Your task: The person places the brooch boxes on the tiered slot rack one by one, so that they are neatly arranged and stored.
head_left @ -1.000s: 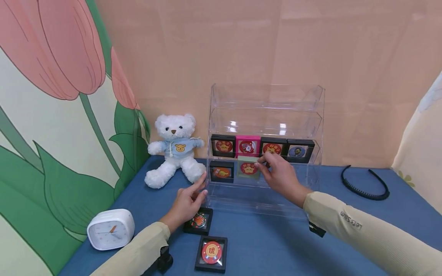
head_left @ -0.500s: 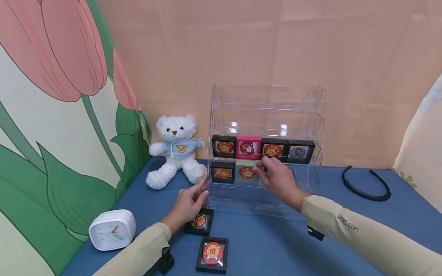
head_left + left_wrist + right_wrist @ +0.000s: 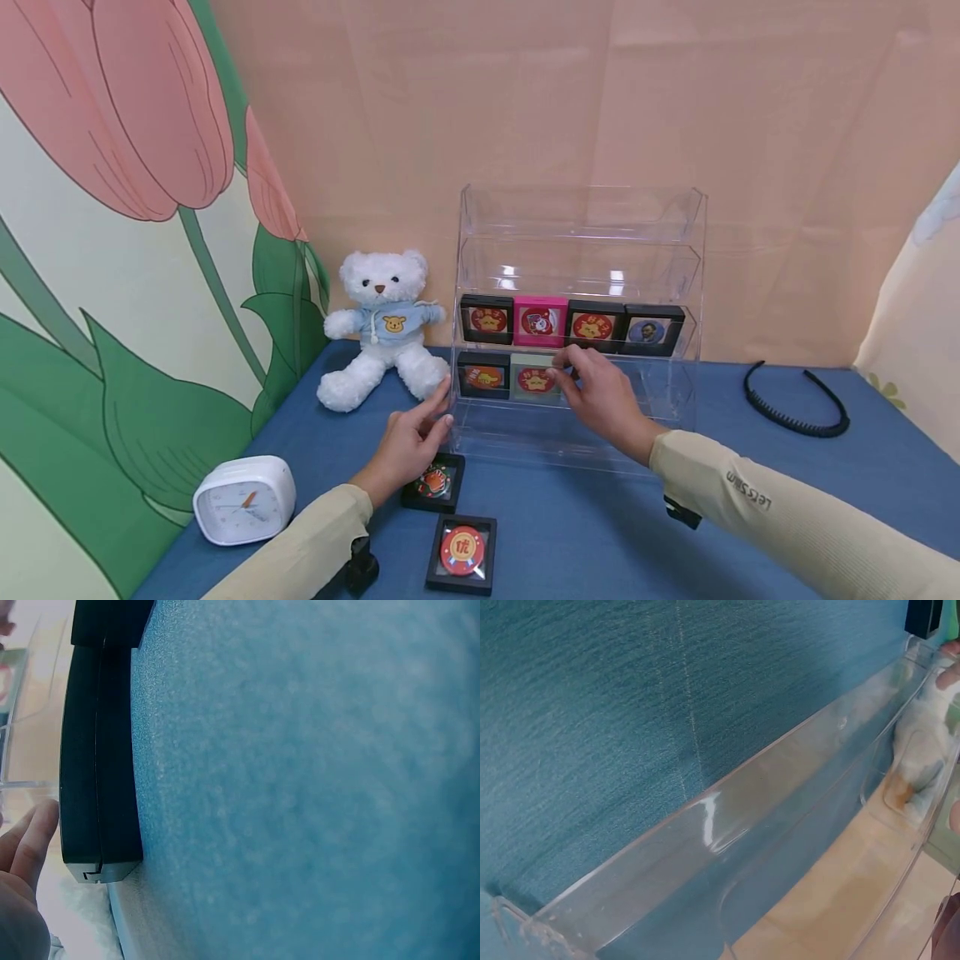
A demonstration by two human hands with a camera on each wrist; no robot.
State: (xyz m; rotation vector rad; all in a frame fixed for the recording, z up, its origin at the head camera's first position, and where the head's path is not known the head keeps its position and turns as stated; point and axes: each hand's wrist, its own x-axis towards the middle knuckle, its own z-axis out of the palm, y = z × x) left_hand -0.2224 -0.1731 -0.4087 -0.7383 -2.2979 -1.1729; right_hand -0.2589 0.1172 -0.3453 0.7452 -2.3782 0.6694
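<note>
A clear tiered display stand [image 3: 581, 271] stands on the blue-covered table. My right hand [image 3: 603, 396] pinches the right edge of a pale green square display case [image 3: 534, 379] with a red star-shaped picture. That case sits on the stand's second tier from the bottom, beside a black case [image 3: 483, 375] with an orange picture. With its fingers extended, my left hand [image 3: 405, 442] touches the stand's lower left side. Below that hand lies a black case with a colourful round piece [image 3: 435, 482], partly covered by it; its dark edge [image 3: 101, 750] fills part of the left wrist view.
The tier above holds a pink case [image 3: 539, 322] and several black ones. Nearer lies a black case with a red chip [image 3: 461, 552]. A white teddy bear [image 3: 384, 329] sits left of the stand, a white clock [image 3: 243, 500] front left, a black headband [image 3: 797, 408] right.
My right hand has shifted the pale green case left and slightly down, bringing it upright next to the black case. The left hand has stayed at the stand's side.
</note>
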